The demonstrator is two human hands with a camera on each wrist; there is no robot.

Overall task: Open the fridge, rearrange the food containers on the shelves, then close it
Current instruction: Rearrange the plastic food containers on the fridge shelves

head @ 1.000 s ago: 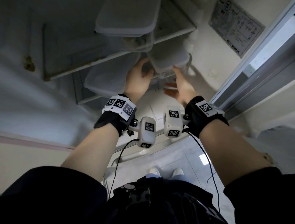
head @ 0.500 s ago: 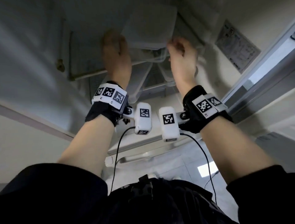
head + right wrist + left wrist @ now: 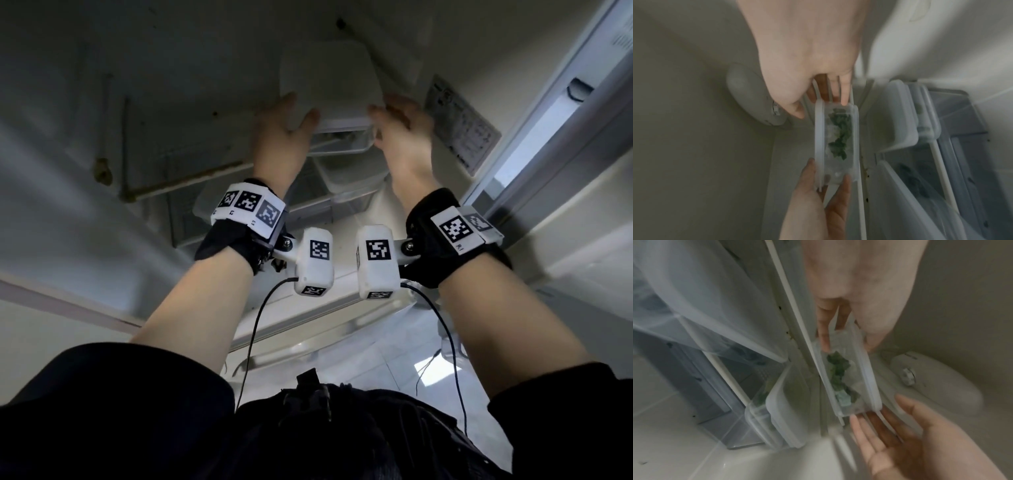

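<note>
The container [image 3: 329, 82] lies between the hands, its long axis running from one to the other. The left hand [image 3: 278, 137] pinches one end — the right hand [image 3: 401, 137], fingers straight, only touches the other.

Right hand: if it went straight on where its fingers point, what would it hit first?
The clear lidded plastic container of greens; the right hand seems to be touching its end.

Dark sleeves [image 3: 102, 411] — black wristbands [image 3: 222, 243], white coded tags [image 3: 250, 209], white camera pods [image 3: 315, 263], black cables [image 3: 254, 327].
</note>
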